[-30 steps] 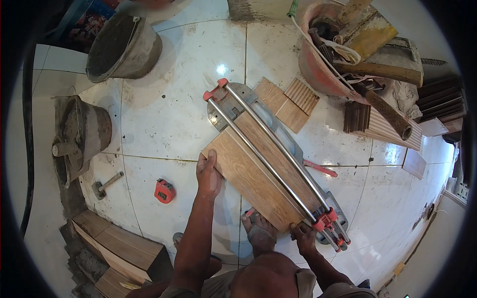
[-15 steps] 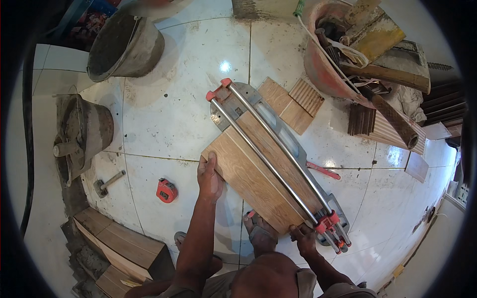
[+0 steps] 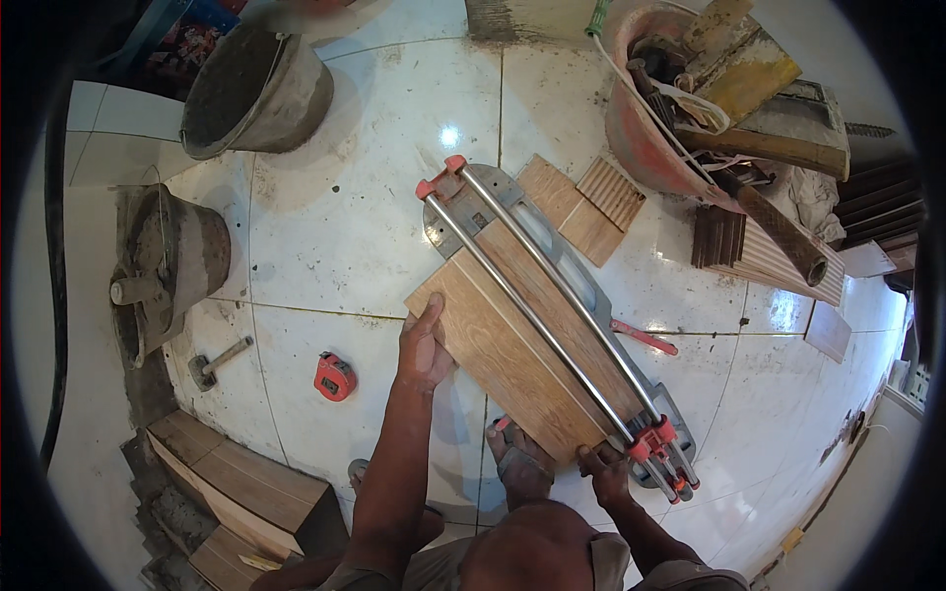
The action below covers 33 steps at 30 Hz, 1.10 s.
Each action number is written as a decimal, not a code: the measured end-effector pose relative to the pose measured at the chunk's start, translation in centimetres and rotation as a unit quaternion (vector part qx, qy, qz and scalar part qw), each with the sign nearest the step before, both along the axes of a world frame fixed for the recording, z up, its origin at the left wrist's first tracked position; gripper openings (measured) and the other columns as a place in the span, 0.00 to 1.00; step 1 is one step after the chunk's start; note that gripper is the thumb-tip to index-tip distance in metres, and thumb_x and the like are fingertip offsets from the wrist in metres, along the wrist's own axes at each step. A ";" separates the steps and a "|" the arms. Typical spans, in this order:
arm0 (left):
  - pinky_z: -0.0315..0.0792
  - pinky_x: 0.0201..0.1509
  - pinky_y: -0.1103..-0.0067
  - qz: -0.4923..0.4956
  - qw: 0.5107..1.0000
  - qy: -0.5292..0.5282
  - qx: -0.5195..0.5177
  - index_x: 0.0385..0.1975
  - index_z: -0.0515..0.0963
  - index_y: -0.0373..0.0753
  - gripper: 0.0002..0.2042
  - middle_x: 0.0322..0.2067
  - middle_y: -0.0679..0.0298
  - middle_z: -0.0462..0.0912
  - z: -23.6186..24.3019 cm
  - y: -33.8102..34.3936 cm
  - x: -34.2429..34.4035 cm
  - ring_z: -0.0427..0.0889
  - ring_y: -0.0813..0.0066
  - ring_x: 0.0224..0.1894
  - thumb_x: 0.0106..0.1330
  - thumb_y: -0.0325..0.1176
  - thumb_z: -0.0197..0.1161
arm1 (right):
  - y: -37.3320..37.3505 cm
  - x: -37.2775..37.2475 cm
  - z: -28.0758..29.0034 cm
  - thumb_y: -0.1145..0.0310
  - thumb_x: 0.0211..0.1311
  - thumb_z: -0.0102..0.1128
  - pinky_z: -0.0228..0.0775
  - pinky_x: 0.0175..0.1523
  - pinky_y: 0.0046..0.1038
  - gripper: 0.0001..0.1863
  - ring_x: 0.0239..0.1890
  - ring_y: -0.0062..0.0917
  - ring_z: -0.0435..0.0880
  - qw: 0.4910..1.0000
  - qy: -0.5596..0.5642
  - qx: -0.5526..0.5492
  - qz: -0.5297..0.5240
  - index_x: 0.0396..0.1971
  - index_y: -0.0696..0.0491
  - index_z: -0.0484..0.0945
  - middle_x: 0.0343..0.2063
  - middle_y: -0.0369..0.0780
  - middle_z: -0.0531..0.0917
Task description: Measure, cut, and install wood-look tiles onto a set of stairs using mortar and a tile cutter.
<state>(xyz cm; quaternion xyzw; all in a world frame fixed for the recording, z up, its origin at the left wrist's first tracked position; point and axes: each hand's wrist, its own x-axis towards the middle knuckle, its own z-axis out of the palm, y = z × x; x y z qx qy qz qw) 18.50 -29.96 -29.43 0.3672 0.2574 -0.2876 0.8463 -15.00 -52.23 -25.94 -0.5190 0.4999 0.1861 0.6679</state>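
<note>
A wood-look tile point(image 3: 512, 340) is pressed flat by the spread left hand point(image 3: 424, 347) and gripped at its near end by the right hand point(image 3: 603, 465) under the tile cutter's point(image 3: 562, 315) rails, with a red tape measure point(image 3: 334, 377) and a hammer point(image 3: 219, 361) lying nearby.

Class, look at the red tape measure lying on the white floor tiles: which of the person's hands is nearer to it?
Left. The left hand presses the wood-look tile just right of the tape measure; the right hand is farther right, at the cutter's near end.

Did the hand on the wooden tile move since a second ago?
No. The left hand rests at the same edge of the wood-look tile, just as far from the red tape measure as before.
</note>
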 end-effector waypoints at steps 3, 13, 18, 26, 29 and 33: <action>0.76 0.67 0.57 0.002 1.000 0.002 0.002 0.72 0.60 0.39 0.32 0.63 0.57 0.76 -0.1 -0.1 0.0 0.78 0.59 0.64 0.73 0.39 0.66 | 0.0 0.2 0.2 0.62 0.70 0.68 0.68 0.34 0.25 0.15 0.25 0.19 0.75 1.000 -0.013 -0.001 -0.005 0.25 0.53 0.78 0.22 0.35 0.80; 0.75 0.67 0.58 0.011 0.999 -0.010 0.028 0.71 0.62 0.40 0.30 0.63 0.58 0.76 -0.5 -0.4 0.0 0.77 0.61 0.64 0.74 0.39 0.66 | 0.2 -0.7 -1.0 0.60 0.71 0.67 0.70 0.33 0.26 0.16 0.25 0.20 0.78 1.000 -0.027 -0.013 -0.007 0.27 0.55 0.80 0.23 0.37 0.82; 0.74 0.67 0.61 0.017 0.999 -0.024 0.028 0.71 0.62 0.40 0.29 0.63 0.59 0.76 -1.0 -0.4 -0.1 0.77 0.62 0.64 0.74 0.37 0.66 | 0.2 0.0 -0.5 0.60 0.72 0.66 0.70 0.32 0.26 0.16 0.25 0.21 0.78 0.998 -0.015 -0.056 0.032 0.28 0.57 0.81 0.23 0.38 0.82; 0.72 0.69 0.61 0.022 0.997 -0.065 0.037 0.70 0.63 0.39 0.28 0.62 0.59 0.76 -1.8 -0.4 -0.3 0.77 0.62 0.64 0.75 0.37 0.64 | 0.5 1.9 0.6 0.55 0.76 0.61 0.71 0.28 0.28 0.22 0.22 0.23 0.79 0.995 0.042 -0.078 0.052 0.28 0.59 0.81 0.21 0.40 0.82; 0.72 0.69 0.62 0.020 0.997 -0.062 0.034 0.70 0.64 0.38 0.27 0.62 0.59 0.76 -1.7 -0.4 -0.3 0.77 0.62 0.64 0.76 0.37 0.63 | 0.6 2.1 0.6 0.55 0.76 0.61 0.72 0.28 0.28 0.22 0.21 0.22 0.79 0.995 0.040 -0.083 0.045 0.29 0.60 0.81 0.21 0.40 0.82; 0.69 0.72 0.63 0.010 0.997 -0.071 0.029 0.70 0.65 0.36 0.26 0.63 0.59 0.77 -2.1 -0.3 -0.2 0.76 0.62 0.65 0.78 0.39 0.61 | 0.7 1.9 0.0 0.50 0.75 0.61 0.72 0.26 0.28 0.26 0.20 0.22 0.80 0.994 0.033 -0.095 0.037 0.29 0.60 0.83 0.21 0.40 0.83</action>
